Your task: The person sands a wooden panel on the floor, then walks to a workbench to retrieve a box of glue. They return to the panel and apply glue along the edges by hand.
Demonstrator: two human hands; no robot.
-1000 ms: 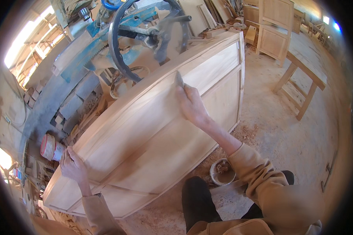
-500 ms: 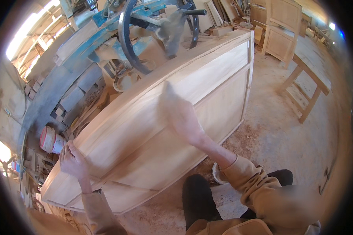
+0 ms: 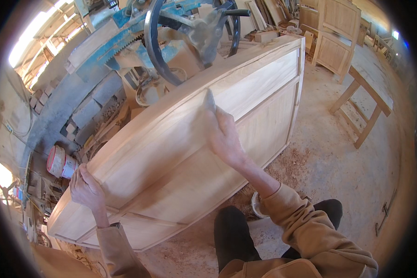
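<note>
1. Panel (image 3: 180, 173): framed wood, tilted in front of the person, from low left to upper right; its back is out of my sight.
2. Tool (image 3: 210, 99): grey, narrow, pointing up over the panel's upper face. The hand covers its rear part; I cannot tell its kind, nor whether the tip touches the wood.
3. Right hand (image 3: 224, 139): closed around the tool, fingers blurred and partly hidden; forearm slanting up and leftward from a rolled-looking sleeve.
4. Left hand (image 3: 87, 189): fingers bent over the panel's upper edge near its left end, half closed, gripping; fingertips hard to make out.
5. Handwheel (image 3: 154, 44): behind the panel, which hides its foot; top cut off.
6. Bucket (image 3: 55, 161): beyond the left hand.
7. Bowl (image 3: 256, 206): on the floor, mostly hidden by the right sleeve and a knee.
</note>
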